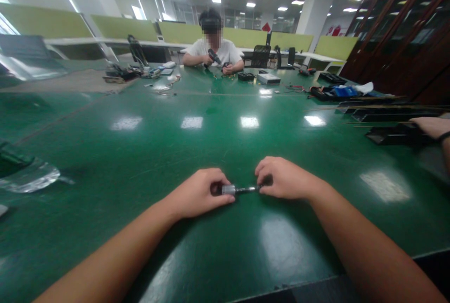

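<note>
Between finger and thumb, my left hand (204, 193) grips a small silvery cylinder (228, 190). From the cylinder's right side a thin dark rod (246, 189) with a shiny section runs level to my right hand (281, 179). The fingertips of that hand pinch the rod's far end, and they hide what that end looks like. Both hands are low over the green tabletop (218, 148), close to its near edge. The exact kind of this piece is too small and blurred to tell.
Across the table a person (214, 50) holds a dark power drill (214, 56). At right, another person's hand (431, 126) rests on black channel-shaped parts (390, 134). A clear plastic item (28, 176) lies at left. Tools and a blue item (344, 91) sit far right.
</note>
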Motion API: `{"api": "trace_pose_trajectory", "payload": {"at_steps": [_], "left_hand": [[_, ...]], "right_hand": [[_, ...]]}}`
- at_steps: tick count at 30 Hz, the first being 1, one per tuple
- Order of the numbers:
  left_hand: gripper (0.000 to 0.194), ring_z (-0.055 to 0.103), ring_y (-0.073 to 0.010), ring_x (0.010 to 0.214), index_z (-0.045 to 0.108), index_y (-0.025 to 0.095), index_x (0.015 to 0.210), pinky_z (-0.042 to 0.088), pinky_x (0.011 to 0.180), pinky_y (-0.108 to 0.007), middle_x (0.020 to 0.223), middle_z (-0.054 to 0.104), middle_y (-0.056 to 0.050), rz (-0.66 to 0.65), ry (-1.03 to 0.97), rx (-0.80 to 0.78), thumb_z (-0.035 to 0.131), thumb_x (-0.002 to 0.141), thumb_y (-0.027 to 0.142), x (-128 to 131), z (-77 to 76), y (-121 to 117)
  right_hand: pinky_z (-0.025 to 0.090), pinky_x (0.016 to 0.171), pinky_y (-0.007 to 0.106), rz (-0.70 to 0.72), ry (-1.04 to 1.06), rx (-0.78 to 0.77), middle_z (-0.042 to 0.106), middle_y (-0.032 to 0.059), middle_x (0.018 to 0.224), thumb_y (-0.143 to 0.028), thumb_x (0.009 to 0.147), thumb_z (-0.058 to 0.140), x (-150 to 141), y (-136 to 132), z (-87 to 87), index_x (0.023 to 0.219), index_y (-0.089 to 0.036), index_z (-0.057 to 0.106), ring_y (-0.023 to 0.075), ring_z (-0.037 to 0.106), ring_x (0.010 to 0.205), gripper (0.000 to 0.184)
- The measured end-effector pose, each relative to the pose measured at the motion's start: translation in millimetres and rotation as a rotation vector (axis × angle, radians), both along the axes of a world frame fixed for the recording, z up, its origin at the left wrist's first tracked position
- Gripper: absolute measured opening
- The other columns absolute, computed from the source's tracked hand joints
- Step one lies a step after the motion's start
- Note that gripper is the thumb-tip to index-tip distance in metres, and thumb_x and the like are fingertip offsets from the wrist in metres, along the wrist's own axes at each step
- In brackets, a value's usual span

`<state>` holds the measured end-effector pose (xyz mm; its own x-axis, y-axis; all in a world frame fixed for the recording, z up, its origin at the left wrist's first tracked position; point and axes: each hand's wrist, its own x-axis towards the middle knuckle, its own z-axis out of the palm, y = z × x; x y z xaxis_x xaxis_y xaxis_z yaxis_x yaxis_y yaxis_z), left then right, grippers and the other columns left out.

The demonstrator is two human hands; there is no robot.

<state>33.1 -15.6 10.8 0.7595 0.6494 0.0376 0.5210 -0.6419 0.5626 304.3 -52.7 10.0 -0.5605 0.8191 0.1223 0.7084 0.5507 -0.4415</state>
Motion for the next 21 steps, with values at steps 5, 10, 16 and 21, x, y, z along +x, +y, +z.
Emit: {"api": "trace_pose_trajectory", "payload": {"at_steps": [5, 10, 16, 21], "left_hand": [[0.027, 0.059, -0.0161, 0.069, 0.075, 0.018, 0.091, 0.043, 0.061, -0.024, 0.080, 0.066, -0.003, 0.001, 0.000, -0.001, 0.073, 0.083, 0.044, 0.1, -0.4, 0.5], [0.028, 0.060, -0.0166, 0.069, 0.075, 0.018, 0.092, 0.043, 0.062, -0.025, 0.079, 0.065, -0.003, 0.008, 0.006, -0.003, 0.072, 0.083, 0.044, 0.7, -0.5, 1.2], [0.029, 0.060, -0.0165, 0.068, 0.074, 0.017, 0.090, 0.043, 0.061, -0.025, 0.079, 0.065, -0.003, 0.010, 0.000, 0.003, 0.072, 0.083, 0.045, 3.1, -0.9, 0.4], [0.021, 0.062, -0.0169, 0.072, 0.072, 0.018, 0.090, 0.044, 0.063, -0.025, 0.080, 0.067, -0.002, 0.020, -0.027, 0.006, 0.074, 0.080, 0.036, 7.1, -1.6, -2.0]], "right_hand": [[0.050, 0.091, 0.037, -0.014, -0.009, -0.003, 0.073, 0.0056, 0.103, -0.020, 0.075, 0.078, 2.5, 0.0, 2.1, 0.082, -0.022, 0.080, 0.0219, 0.066, 0.098, 0.007], [0.049, 0.095, 0.037, 0.027, 0.023, 0.010, 0.074, 0.0054, 0.102, -0.018, 0.079, 0.075, -6.6, 1.1, -5.1, 0.085, -0.020, 0.079, 0.0213, 0.066, 0.100, 0.008], [0.050, 0.093, 0.036, 0.044, 0.118, 0.044, 0.075, 0.0060, 0.100, -0.018, 0.081, 0.074, -17.4, 0.6, -9.3, 0.086, -0.019, 0.077, 0.0204, 0.066, 0.098, 0.006], [0.051, 0.086, 0.032, 0.085, 0.197, 0.082, 0.075, 0.0063, 0.098, -0.016, 0.082, 0.073, -38.4, 0.8, -17.4, 0.085, -0.018, 0.074, 0.0195, 0.066, 0.093, 0.005]]}}
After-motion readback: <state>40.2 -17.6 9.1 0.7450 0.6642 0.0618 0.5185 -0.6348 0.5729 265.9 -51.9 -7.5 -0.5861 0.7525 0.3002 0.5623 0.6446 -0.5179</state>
